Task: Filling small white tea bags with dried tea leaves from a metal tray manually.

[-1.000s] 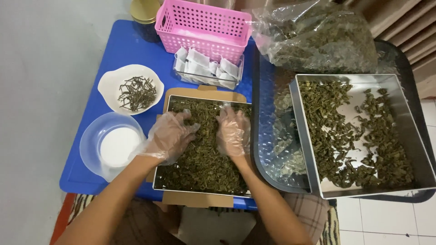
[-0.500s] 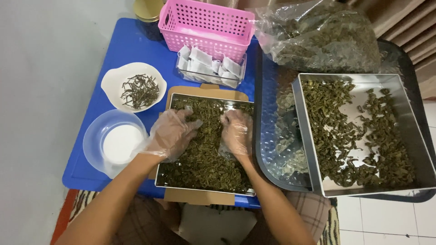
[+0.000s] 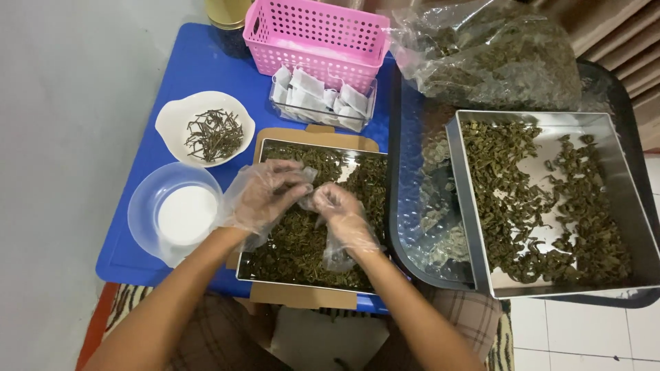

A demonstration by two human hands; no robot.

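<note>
Both my hands wear loose clear plastic gloves and hover over a shallow metal tray filled with dried green leaves. My left hand is at the tray's left side, fingers curled towards the right. Beside it, my right hand curls its fingers leftward. The fingertips of both hands meet just above the leaves. Whether anything small is pinched between them is hidden by the crumpled gloves.
The tray lies on cardboard on a blue table. Left of it are a white bowl of dark stems and a clear bowl with white contents. Behind are a box of white sachets and a pink basket. Right: a large metal tray of leaves and a bag of leaves.
My hands were spread flat and apart on the leaves. They have lifted slightly and drawn together, so the fingertips now meet over the middle of the tray.
</note>
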